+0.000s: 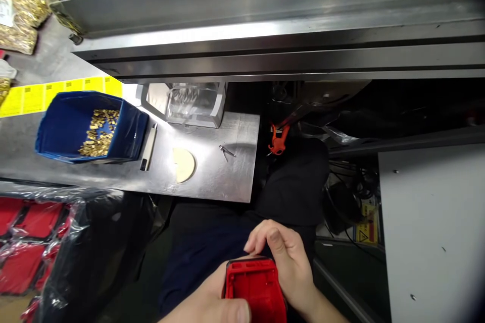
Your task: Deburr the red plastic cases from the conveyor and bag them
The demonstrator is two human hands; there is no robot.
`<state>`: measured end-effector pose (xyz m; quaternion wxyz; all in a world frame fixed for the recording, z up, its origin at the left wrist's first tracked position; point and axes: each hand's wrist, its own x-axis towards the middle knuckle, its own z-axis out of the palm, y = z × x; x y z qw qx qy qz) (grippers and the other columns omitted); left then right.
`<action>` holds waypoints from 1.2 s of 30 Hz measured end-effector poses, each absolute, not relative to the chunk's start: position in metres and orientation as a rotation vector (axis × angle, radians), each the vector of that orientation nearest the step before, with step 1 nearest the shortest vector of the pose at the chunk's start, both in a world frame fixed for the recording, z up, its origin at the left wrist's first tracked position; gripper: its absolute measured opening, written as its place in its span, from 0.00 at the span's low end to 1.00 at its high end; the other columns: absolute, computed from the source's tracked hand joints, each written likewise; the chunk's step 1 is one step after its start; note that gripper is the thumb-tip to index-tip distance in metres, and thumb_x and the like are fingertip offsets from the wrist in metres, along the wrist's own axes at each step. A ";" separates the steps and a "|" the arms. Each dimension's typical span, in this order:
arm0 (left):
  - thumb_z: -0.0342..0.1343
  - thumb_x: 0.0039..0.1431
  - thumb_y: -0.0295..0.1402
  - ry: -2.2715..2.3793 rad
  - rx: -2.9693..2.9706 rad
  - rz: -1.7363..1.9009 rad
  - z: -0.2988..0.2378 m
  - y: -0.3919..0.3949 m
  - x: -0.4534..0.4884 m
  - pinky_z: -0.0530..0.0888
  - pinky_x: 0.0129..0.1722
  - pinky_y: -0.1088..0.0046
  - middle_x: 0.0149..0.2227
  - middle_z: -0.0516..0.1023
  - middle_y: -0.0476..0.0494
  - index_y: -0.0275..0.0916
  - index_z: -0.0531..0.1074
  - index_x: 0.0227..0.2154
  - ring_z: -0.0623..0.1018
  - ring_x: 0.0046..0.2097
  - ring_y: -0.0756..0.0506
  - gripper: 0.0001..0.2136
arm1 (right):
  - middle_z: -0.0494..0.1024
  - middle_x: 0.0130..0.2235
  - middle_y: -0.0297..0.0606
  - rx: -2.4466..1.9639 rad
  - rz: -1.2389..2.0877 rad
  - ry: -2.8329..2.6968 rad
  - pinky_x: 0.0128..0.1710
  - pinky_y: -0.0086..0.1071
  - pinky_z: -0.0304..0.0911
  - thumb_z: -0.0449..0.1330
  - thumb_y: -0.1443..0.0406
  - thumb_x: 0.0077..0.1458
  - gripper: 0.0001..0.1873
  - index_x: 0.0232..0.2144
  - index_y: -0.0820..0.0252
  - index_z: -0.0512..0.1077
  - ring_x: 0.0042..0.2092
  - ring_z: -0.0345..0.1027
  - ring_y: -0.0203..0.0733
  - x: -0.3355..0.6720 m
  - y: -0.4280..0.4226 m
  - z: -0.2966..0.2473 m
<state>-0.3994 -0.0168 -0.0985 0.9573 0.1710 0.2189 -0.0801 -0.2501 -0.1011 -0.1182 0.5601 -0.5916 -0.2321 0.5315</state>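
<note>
Low in the head view, a red plastic housing (257,290) with a black rim and an open hollow side sits between my hands. My left hand (217,295) grips it from the left, thumb laid across its near edge. Against its right side and far corner rests my right hand (290,265), with fingers bent and the thumb raised. Part of those right fingers' contact with the housing is hidden behind it. The housing is held over my lap, in front of the metal bench's (231,181) near edge.
On the bench are a blue bin (64,126) of small brass parts, a cutter knife (149,147), a cream disc (184,165), nail clippers (227,151) and a clear drawer box (195,103). A steel conveyor frame (265,30) crosses beyond. Bagged red housings (22,267) lie left; a grey panel (435,212) stands right.
</note>
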 end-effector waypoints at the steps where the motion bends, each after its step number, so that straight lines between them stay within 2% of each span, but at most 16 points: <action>1: 0.68 0.49 0.56 0.450 0.345 -0.171 -0.098 -0.017 -0.400 0.68 0.40 0.69 0.39 0.72 0.39 0.35 0.74 0.48 0.71 0.42 0.41 0.32 | 0.77 0.30 0.40 -1.347 1.283 -0.548 0.36 0.35 0.66 0.49 0.53 0.72 0.25 0.27 0.58 0.73 0.34 0.73 0.42 -0.249 -0.101 -0.118; 4: 0.68 0.49 0.56 0.467 0.334 -0.162 -0.098 -0.019 -0.400 0.68 0.39 0.71 0.38 0.72 0.39 0.35 0.74 0.48 0.71 0.41 0.42 0.32 | 0.78 0.29 0.39 -1.328 1.278 -0.572 0.34 0.34 0.65 0.50 0.52 0.71 0.25 0.25 0.58 0.71 0.32 0.72 0.42 -0.248 -0.101 -0.118; 8: 0.68 0.49 0.56 0.477 0.315 -0.132 -0.096 -0.023 -0.400 0.68 0.38 0.71 0.35 0.70 0.43 0.36 0.75 0.48 0.70 0.39 0.44 0.32 | 0.68 0.25 0.34 -1.491 1.133 -0.602 0.30 0.32 0.58 0.50 0.52 0.71 0.26 0.24 0.57 0.66 0.28 0.63 0.37 -0.250 -0.106 -0.121; 10: 0.68 0.49 0.56 0.516 0.296 -0.131 -0.096 -0.025 -0.402 0.68 0.39 0.71 0.35 0.71 0.43 0.35 0.75 0.46 0.71 0.39 0.44 0.31 | 0.71 0.26 0.35 -1.478 1.139 -0.590 0.31 0.33 0.60 0.49 0.51 0.71 0.26 0.25 0.57 0.68 0.29 0.65 0.38 -0.251 -0.107 -0.121; 13: 0.69 0.47 0.56 0.553 0.284 -0.175 -0.097 -0.025 -0.404 0.69 0.41 0.69 0.36 0.73 0.41 0.34 0.76 0.45 0.73 0.41 0.41 0.31 | 0.79 0.30 0.41 -1.346 1.255 -0.578 0.36 0.36 0.67 0.49 0.49 0.71 0.28 0.27 0.58 0.73 0.33 0.74 0.44 -0.251 -0.106 -0.120; 15: 0.70 0.47 0.56 0.551 0.289 -0.196 -0.097 -0.024 -0.405 0.70 0.42 0.67 0.36 0.75 0.39 0.33 0.76 0.45 0.75 0.41 0.39 0.32 | 0.80 0.30 0.42 -1.318 1.276 -0.581 0.36 0.37 0.68 0.49 0.49 0.71 0.28 0.26 0.58 0.73 0.34 0.75 0.45 -0.252 -0.105 -0.120; 21: 0.71 0.49 0.52 0.585 0.200 -0.154 -0.094 -0.025 -0.406 0.71 0.45 0.65 0.39 0.78 0.39 0.34 0.76 0.50 0.77 0.42 0.40 0.31 | 0.67 0.25 0.33 -1.585 1.069 -0.574 0.28 0.32 0.57 0.48 0.54 0.72 0.25 0.23 0.57 0.64 0.27 0.62 0.38 -0.256 -0.112 -0.123; 23: 0.71 0.51 0.49 0.632 0.152 -0.135 -0.092 -0.027 -0.410 0.71 0.47 0.65 0.41 0.79 0.39 0.35 0.75 0.51 0.78 0.44 0.39 0.30 | 0.65 0.25 0.33 -1.668 0.963 -0.625 0.28 0.33 0.56 0.48 0.55 0.72 0.24 0.24 0.56 0.64 0.27 0.61 0.38 -0.256 -0.115 -0.122; 27: 0.73 0.50 0.46 0.693 0.106 -0.137 -0.091 -0.027 -0.415 0.71 0.48 0.67 0.44 0.79 0.39 0.36 0.76 0.51 0.77 0.46 0.41 0.29 | 0.76 0.29 0.38 -1.599 0.973 -0.747 0.34 0.36 0.63 0.48 0.57 0.72 0.22 0.27 0.56 0.71 0.32 0.70 0.42 -0.254 -0.118 -0.118; 29: 0.74 0.49 0.45 0.703 0.094 -0.167 -0.092 -0.026 -0.417 0.71 0.48 0.68 0.45 0.80 0.39 0.36 0.76 0.52 0.78 0.47 0.40 0.29 | 0.77 0.29 0.38 -1.592 1.024 -0.754 0.35 0.36 0.63 0.48 0.59 0.72 0.22 0.27 0.56 0.71 0.32 0.71 0.42 -0.254 -0.117 -0.117; 31: 0.73 0.51 0.46 0.685 0.088 -0.179 -0.094 -0.025 -0.418 0.72 0.51 0.65 0.48 0.80 0.37 0.37 0.75 0.53 0.79 0.50 0.38 0.29 | 0.72 0.26 0.35 -1.685 0.963 -0.756 0.32 0.35 0.60 0.49 0.60 0.72 0.22 0.25 0.56 0.67 0.29 0.67 0.40 -0.255 -0.117 -0.118; 33: 0.70 0.53 0.48 0.620 0.088 -0.161 -0.098 -0.026 -0.419 0.69 0.57 0.56 0.51 0.80 0.34 0.37 0.73 0.56 0.78 0.54 0.34 0.31 | 0.65 0.24 0.32 -1.821 0.826 -0.753 0.30 0.34 0.55 0.49 0.60 0.72 0.23 0.23 0.56 0.62 0.28 0.60 0.38 -0.254 -0.117 -0.122; 35: 0.69 0.52 0.53 0.525 0.102 -0.136 -0.103 -0.028 -0.421 0.65 0.62 0.46 0.54 0.78 0.30 0.36 0.71 0.59 0.76 0.58 0.29 0.36 | 0.59 0.24 0.30 -1.937 0.725 -0.720 0.28 0.33 0.52 0.48 0.59 0.72 0.23 0.22 0.55 0.58 0.26 0.56 0.37 -0.248 -0.117 -0.127; 36: 0.69 0.50 0.55 0.484 0.119 -0.127 -0.105 -0.028 -0.422 0.63 0.62 0.43 0.56 0.77 0.28 0.36 0.69 0.60 0.75 0.59 0.27 0.39 | 0.60 0.24 0.30 -1.989 0.707 -0.707 0.28 0.32 0.53 0.49 0.59 0.72 0.22 0.23 0.55 0.59 0.27 0.56 0.37 -0.243 -0.116 -0.131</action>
